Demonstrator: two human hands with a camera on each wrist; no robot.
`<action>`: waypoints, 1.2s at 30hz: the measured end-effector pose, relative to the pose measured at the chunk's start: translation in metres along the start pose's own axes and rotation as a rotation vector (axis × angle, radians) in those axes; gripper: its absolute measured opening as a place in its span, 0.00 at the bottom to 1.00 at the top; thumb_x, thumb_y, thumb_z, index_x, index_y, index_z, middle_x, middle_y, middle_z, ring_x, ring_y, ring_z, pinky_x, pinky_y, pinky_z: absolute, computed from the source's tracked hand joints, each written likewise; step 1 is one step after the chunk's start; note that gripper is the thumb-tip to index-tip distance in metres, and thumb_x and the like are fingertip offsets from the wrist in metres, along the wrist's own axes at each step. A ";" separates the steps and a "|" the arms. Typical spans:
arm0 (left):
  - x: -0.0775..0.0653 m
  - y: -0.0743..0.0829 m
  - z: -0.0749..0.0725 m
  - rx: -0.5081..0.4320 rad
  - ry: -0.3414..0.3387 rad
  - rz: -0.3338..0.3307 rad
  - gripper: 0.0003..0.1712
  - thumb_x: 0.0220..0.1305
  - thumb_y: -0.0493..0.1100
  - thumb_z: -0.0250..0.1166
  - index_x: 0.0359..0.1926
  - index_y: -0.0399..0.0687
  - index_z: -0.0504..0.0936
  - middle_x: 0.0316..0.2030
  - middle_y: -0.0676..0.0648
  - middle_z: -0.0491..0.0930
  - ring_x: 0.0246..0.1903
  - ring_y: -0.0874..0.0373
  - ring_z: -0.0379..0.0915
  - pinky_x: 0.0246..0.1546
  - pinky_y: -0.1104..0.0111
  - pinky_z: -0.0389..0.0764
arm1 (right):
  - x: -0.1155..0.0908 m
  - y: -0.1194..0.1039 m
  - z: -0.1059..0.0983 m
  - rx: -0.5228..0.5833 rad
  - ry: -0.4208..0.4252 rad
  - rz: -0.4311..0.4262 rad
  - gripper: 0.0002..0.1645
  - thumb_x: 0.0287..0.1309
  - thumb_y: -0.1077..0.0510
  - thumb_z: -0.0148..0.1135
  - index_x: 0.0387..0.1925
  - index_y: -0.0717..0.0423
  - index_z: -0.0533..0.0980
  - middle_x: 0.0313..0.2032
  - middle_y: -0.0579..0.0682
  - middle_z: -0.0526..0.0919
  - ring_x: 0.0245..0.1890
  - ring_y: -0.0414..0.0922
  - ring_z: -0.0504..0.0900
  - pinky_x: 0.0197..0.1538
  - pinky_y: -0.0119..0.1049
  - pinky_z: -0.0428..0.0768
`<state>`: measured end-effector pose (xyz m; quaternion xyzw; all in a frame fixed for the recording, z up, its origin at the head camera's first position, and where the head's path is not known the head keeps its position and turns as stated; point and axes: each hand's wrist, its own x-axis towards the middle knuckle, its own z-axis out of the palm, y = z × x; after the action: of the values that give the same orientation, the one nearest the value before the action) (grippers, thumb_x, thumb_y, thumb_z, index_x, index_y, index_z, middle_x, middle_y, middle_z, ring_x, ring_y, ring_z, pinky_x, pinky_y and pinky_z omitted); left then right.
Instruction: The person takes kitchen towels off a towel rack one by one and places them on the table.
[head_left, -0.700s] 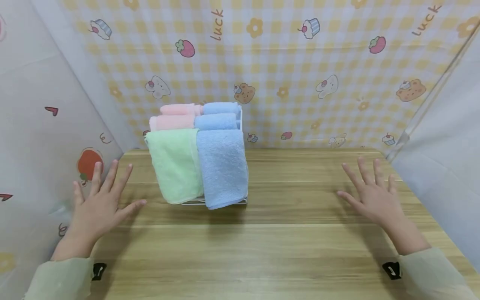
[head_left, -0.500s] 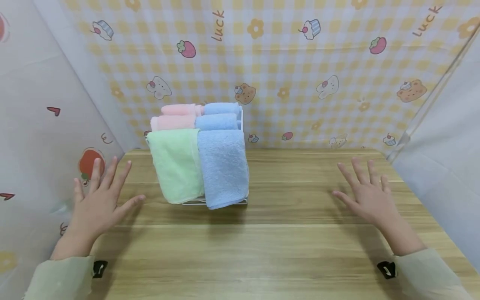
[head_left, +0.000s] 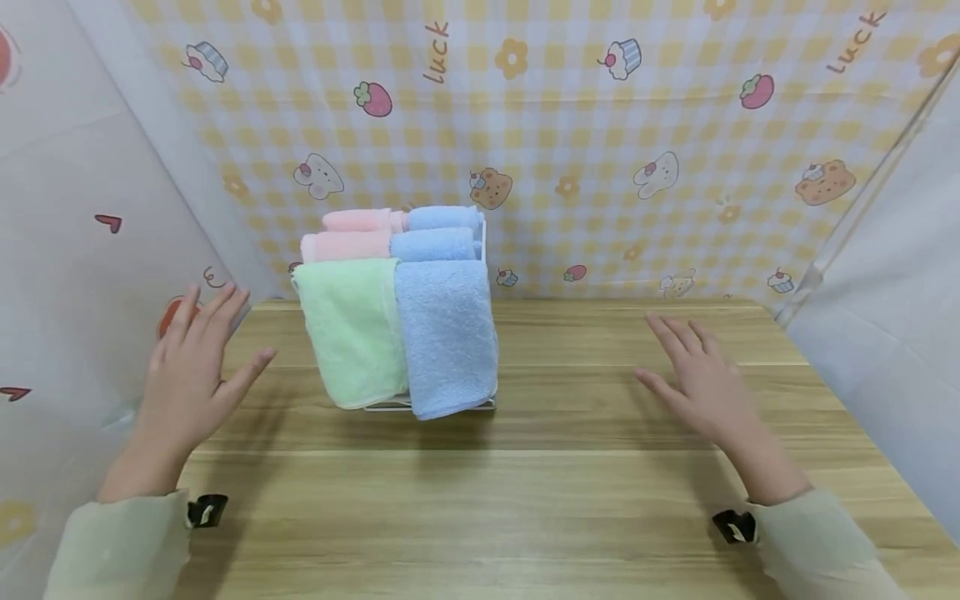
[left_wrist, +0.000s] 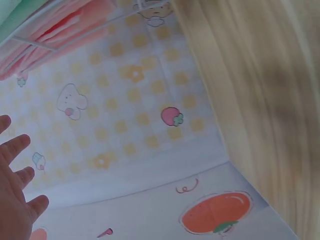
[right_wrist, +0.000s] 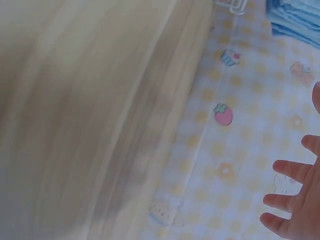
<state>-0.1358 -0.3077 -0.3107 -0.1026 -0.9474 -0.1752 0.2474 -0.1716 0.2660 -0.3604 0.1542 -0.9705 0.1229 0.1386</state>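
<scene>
My left hand (head_left: 186, 379) hovers left of the towels, fingers straight and thumb held apart, holding nothing. On the other side my right hand (head_left: 708, 387) is raised over the wooden table (head_left: 570, 500), fingers extended and nothing in it. Between them stands a white wire rack (head_left: 484, 242) hung with towels. At its front hang a green towel (head_left: 352, 333) and a blue towel (head_left: 447, 337) side by side. Behind them lie pink towels (head_left: 348, 245) on the left and more blue towels (head_left: 432, 244) on the right. Neither hand touches the rack.
A yellow checked curtain (head_left: 555, 108) with printed cartoons closes off the back of the table. White sheets stand at the left (head_left: 67, 275) and right (head_left: 885, 275). A dark strap piece (head_left: 207, 510) shows at the left cuff, and a similar dark piece (head_left: 735, 527) at the right cuff.
My right hand has moved left toward the rack, its fingers drawing closer together. My left hand has risen slightly, its fingers also less spread. The towels and rack have not moved.
</scene>
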 end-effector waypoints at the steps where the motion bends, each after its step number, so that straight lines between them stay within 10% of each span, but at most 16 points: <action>1: 0.003 0.002 0.000 -0.003 0.022 0.015 0.41 0.70 0.58 0.59 0.77 0.52 0.56 0.77 0.43 0.55 0.79 0.43 0.35 0.63 0.24 0.48 | 0.002 -0.003 0.001 0.019 0.006 -0.009 0.47 0.69 0.38 0.55 0.79 0.44 0.47 0.73 0.61 0.61 0.71 0.72 0.55 0.52 0.81 0.64; 10: 0.021 0.020 -0.005 -0.218 0.165 0.049 0.32 0.73 0.50 0.59 0.74 0.53 0.63 0.70 0.37 0.66 0.73 0.37 0.55 0.70 0.36 0.55 | 0.022 -0.031 0.003 0.333 0.035 -0.078 0.44 0.70 0.44 0.57 0.79 0.38 0.47 0.73 0.57 0.64 0.70 0.66 0.60 0.62 0.73 0.62; 17: 0.032 0.031 -0.005 -0.273 0.212 0.059 0.30 0.70 0.44 0.63 0.71 0.58 0.69 0.66 0.50 0.74 0.66 0.65 0.65 0.51 0.85 0.60 | 0.037 -0.059 -0.001 0.611 0.024 -0.146 0.40 0.72 0.52 0.56 0.78 0.36 0.50 0.69 0.58 0.69 0.72 0.62 0.61 0.63 0.74 0.62; 28: 0.038 0.046 0.002 -0.338 0.229 0.103 0.27 0.66 0.33 0.65 0.65 0.49 0.75 0.53 0.44 0.82 0.58 0.76 0.70 0.48 0.88 0.67 | 0.057 -0.110 -0.005 0.898 0.038 -0.238 0.38 0.69 0.59 0.58 0.75 0.38 0.58 0.60 0.54 0.78 0.68 0.51 0.69 0.63 0.68 0.69; 36: 0.042 0.053 0.004 -0.371 0.262 0.144 0.21 0.65 0.30 0.64 0.59 0.41 0.79 0.49 0.63 0.79 0.51 0.81 0.71 0.43 0.86 0.70 | 0.067 -0.141 -0.008 1.026 0.028 -0.300 0.36 0.69 0.54 0.60 0.74 0.41 0.60 0.56 0.54 0.81 0.64 0.46 0.73 0.64 0.63 0.69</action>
<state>-0.1582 -0.2532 -0.2776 -0.1901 -0.8490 -0.3401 0.3570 -0.1836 0.1202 -0.3048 0.3377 -0.7509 0.5627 0.0746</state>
